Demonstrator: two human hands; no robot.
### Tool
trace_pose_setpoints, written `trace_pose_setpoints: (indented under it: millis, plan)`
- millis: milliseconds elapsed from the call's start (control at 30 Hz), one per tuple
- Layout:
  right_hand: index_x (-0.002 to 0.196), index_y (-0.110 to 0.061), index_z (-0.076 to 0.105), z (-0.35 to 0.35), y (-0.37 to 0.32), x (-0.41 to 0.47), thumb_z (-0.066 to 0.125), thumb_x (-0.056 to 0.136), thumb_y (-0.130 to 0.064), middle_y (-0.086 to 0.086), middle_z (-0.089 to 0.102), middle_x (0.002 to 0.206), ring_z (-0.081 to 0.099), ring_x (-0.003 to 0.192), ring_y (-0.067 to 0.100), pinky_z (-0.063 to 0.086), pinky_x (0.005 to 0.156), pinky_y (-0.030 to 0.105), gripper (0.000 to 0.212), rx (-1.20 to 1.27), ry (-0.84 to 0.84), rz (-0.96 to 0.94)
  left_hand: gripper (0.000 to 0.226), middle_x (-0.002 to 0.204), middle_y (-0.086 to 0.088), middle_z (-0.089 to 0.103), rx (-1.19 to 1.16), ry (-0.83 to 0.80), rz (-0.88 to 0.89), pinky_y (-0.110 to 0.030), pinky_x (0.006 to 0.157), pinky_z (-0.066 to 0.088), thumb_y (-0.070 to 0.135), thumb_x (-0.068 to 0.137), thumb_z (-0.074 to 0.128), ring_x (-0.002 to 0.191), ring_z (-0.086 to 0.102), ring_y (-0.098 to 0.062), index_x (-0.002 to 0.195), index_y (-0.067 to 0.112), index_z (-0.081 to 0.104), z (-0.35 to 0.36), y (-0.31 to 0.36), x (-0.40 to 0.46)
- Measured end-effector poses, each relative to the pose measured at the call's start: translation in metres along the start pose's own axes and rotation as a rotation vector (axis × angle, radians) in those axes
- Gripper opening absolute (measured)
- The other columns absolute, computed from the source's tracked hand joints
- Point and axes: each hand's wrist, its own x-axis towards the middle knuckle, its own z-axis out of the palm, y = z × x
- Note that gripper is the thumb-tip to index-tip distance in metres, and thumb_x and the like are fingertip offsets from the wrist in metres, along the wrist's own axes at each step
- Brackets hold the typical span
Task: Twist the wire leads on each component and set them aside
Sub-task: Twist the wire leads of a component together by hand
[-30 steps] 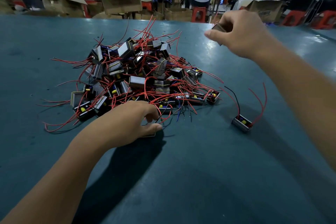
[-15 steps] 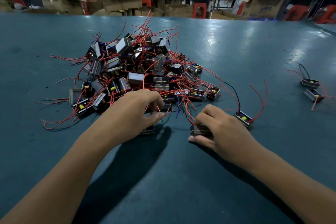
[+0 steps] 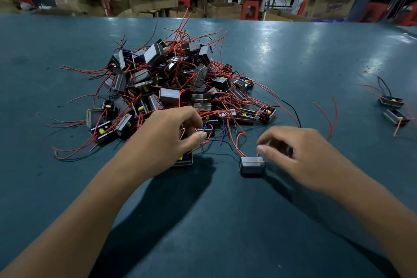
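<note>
Two hands work at the near edge of a heap of small grey block-shaped components with red wire leads (image 3: 171,88) on a teal-green tabletop (image 3: 293,56). One grey component with a yellow band (image 3: 252,166) sits alone on the table, apart from the heap, with its red leads (image 3: 237,142) running up and away toward the pile. The right hand (image 3: 302,156) is nearer: its curled fingers hover just above and to the right of the block, the thumb tip close to the block's upper right corner, but blur hides whether it touches, so I cannot tell if it grips anything. The block lies just left of and below that hand, long side across the view. The left hand (image 3: 167,140) rests curled at the heap's edge, fingertips among the wires, pressing down over another dark component (image 3: 184,160). Two finished components (image 3: 393,108) lie set aside, well apart at the far right.
</note>
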Motion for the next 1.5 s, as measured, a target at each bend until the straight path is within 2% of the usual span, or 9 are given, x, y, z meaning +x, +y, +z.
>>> trace_pose_setpoints:
  millis: [100, 200, 300, 700, 900, 1033, 1200, 1367, 1500]
  plan:
    - [0.099, -0.032, 0.068, 0.001, 0.000, 0.000, 0.057, 0.089, -0.056, -0.017, 0.063, 0.077, 0.057, 0.073, 0.000, 0.045, 0.069, 0.024, 0.029, -0.080, -0.198, 0.019, 0.007, 0.071, 0.016, 0.065, -0.101, -0.035, 0.045, -0.009, 0.056, 0.040, 0.027, 0.091, 0.072, 0.056, 0.052, 0.005, 0.089, 0.022, 0.067, 0.004, 0.016, -0.002]
    - [0.093, -0.029, 0.062, 0.001, 0.000, -0.002, 0.067, 0.089, -0.046, -0.016, 0.063, 0.078, 0.056, 0.072, 0.003, 0.046, 0.069, 0.028, 0.018, -0.119, -0.275, -0.023, 0.014, 0.077, 0.001, 0.074, -0.515, -0.404, -0.132, -0.021, 0.042, 0.043, 0.022, 0.096, 0.067, 0.048, 0.054, -0.007, 0.089, 0.010, 0.067, 0.010, 0.029, -0.008]
    - [0.089, -0.032, 0.046, 0.002, -0.005, -0.004, 0.064, 0.090, -0.051, -0.012, 0.063, 0.085, 0.060, 0.082, 0.015, 0.047, 0.072, 0.035, 0.026, -0.311, -0.286, -0.060, 0.020, 0.080, -0.007, 0.075, -0.584, -0.660, -0.230, -0.021, 0.038, 0.044, 0.020, 0.099, 0.062, 0.046, 0.055, -0.012, 0.091, 0.002, 0.064, 0.023, 0.038, -0.015]
    - [0.093, -0.032, 0.044, 0.016, -0.006, -0.005, 0.056, 0.092, -0.053, -0.010, 0.063, 0.085, 0.061, 0.084, 0.020, 0.047, 0.070, 0.038, 0.025, -0.290, -0.170, -0.028, 0.013, 0.077, -0.013, 0.070, -1.121, -0.085, -0.582, -0.021, 0.044, 0.050, 0.010, 0.099, 0.060, 0.050, 0.060, -0.017, 0.100, -0.003, 0.060, 0.049, 0.050, -0.010]
    - [0.092, -0.031, 0.060, 0.013, -0.004, -0.007, 0.068, 0.087, -0.044, -0.012, 0.063, 0.058, 0.056, 0.052, 0.007, 0.042, 0.052, 0.019, 0.017, 0.015, 0.013, 0.026, 0.014, 0.086, -0.017, 0.075, -1.052, -0.043, -0.484, -0.026, 0.054, 0.056, 0.011, 0.099, 0.061, 0.062, 0.070, -0.023, 0.096, -0.002, 0.064, 0.055, 0.048, -0.013]
    - [0.090, -0.033, 0.063, 0.021, -0.013, -0.007, 0.076, 0.087, -0.034, -0.007, 0.066, 0.062, 0.055, 0.042, 0.007, 0.040, 0.047, 0.016, 0.013, 0.323, 0.128, 0.081, 0.014, 0.090, -0.020, 0.075, -1.009, -0.086, -0.439, -0.029, 0.056, 0.059, 0.008, 0.095, 0.065, 0.064, 0.071, -0.025, 0.098, -0.005, 0.065, 0.056, 0.044, -0.012]
    - [0.084, -0.029, 0.068, 0.031, -0.022, -0.005, 0.073, 0.089, -0.027, -0.007, 0.068, 0.069, 0.058, 0.054, 0.010, 0.047, 0.051, 0.026, 0.007, 0.396, 0.181, 0.050, 0.009, 0.086, -0.014, 0.076, -0.869, -0.106, -0.336, -0.026, 0.057, 0.057, 0.006, 0.093, 0.068, 0.065, 0.072, -0.024, 0.097, -0.002, 0.068, 0.054, 0.040, -0.013]
    - [0.081, -0.027, 0.069, 0.020, -0.016, -0.005, 0.071, 0.084, -0.021, -0.008, 0.064, 0.090, 0.064, 0.086, 0.016, 0.049, 0.067, 0.020, 0.007, 0.392, 0.099, -0.043, 0.007, 0.080, -0.005, 0.074, -0.662, -0.009, -0.263, -0.030, 0.056, 0.059, 0.011, 0.094, 0.068, 0.062, 0.070, -0.019, 0.088, 0.011, 0.068, 0.055, 0.033, -0.010]
    - [0.077, -0.019, 0.069, 0.009, -0.008, -0.007, 0.072, 0.081, -0.013, -0.008, 0.063, 0.103, 0.067, 0.083, 0.018, 0.052, 0.075, 0.027, 0.009, 0.316, 0.015, -0.187, 0.009, 0.077, -0.004, 0.073, -0.602, 0.056, -0.263, -0.028, 0.052, 0.057, 0.013, 0.095, 0.068, 0.057, 0.070, -0.020, 0.086, 0.013, 0.067, 0.058, 0.029, -0.008]
